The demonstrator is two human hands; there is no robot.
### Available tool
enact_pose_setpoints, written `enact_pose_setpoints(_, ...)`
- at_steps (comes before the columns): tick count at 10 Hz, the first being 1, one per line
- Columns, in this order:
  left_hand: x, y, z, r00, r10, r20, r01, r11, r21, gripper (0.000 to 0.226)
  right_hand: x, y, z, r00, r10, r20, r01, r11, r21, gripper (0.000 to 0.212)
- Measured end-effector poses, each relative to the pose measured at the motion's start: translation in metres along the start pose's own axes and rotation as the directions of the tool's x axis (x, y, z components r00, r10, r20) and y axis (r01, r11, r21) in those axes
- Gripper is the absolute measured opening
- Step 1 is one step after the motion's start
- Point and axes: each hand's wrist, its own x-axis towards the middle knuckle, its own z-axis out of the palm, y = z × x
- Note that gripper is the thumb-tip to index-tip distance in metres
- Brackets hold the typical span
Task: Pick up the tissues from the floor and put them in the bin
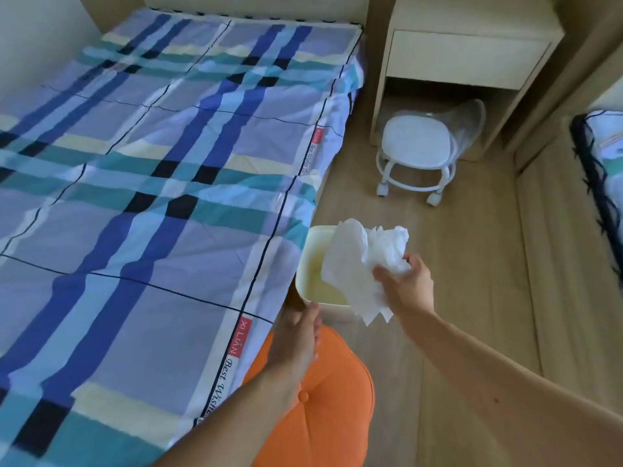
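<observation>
Bed with blue, teal and cream plaid sheet (141, 170): spread across the frame's left. Round orange cushioned stool (323, 392): bottom centre. Cream rectangular plastic bin (305, 261): centre, touched at its near rim by the left hand (298, 335), fingers extended. Crumpled white tissues (360, 264): clasped in the right hand (404, 284) over the bin.

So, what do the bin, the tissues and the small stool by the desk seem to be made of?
Bin: probably plastic, cream, smooth with a soft sheen and rounded rim.
Tissues: thin white paper, matt, crumpled and hanging limp from the right hand.
Stool: white seat and ring frame on casters, likely plastic or painted metal; its back looks like clear plastic, since the floor shows through.
</observation>
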Motion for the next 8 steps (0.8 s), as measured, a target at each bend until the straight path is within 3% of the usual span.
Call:
enact_pose_setpoints(2, 0.06, -0.019, -0.02, 0.996, -0.089, 0.02, 0.089, 0.996, -0.004, 0.031, 0.08, 0.029, 0.086, 0.999, 0.04, -0.021, -0.042, 0.994, -0.096, 0.033)
enact_pose_setpoints(3, 0.078, -0.026, -0.022, 0.991, -0.127, 0.031, 0.128, 0.992, -0.017, 0.028, 0.104, 0.05, 0.112, 0.995, 0.098, 0.013, -0.094, 0.978, -0.184, 0.053)
enact_pose_setpoints(4, 0.087, -0.03, -0.022, 0.988, -0.149, 0.04, 0.15, 0.988, -0.019, 0.027, 0.114, 0.066, 0.121, 0.982, 0.176, 0.07, -0.154, 0.958, -0.242, 0.068)
enact_pose_setpoints(5, 0.087, -0.022, -0.022, 0.992, -0.123, 0.039, 0.123, 0.992, -0.001, 0.028, 0.113, 0.069, 0.115, 0.974, 0.22, 0.062, -0.195, 0.942, -0.273, 0.07)
enact_pose_setpoints(6, 0.076, -0.007, -0.023, 0.998, -0.038, 0.046, 0.034, 0.995, 0.09, 0.037, 0.099, 0.054, 0.099, 0.964, 0.259, 0.062, -0.231, 0.929, -0.29, 0.069)
enact_pose_setpoints(8, 0.018, 0.02, -0.027, 0.961, 0.272, 0.051, -0.27, 0.879, 0.394, 0.032, 0.043, 0.005, 0.051, 0.97, 0.222, 0.095, -0.176, 0.921, -0.347, 0.074)
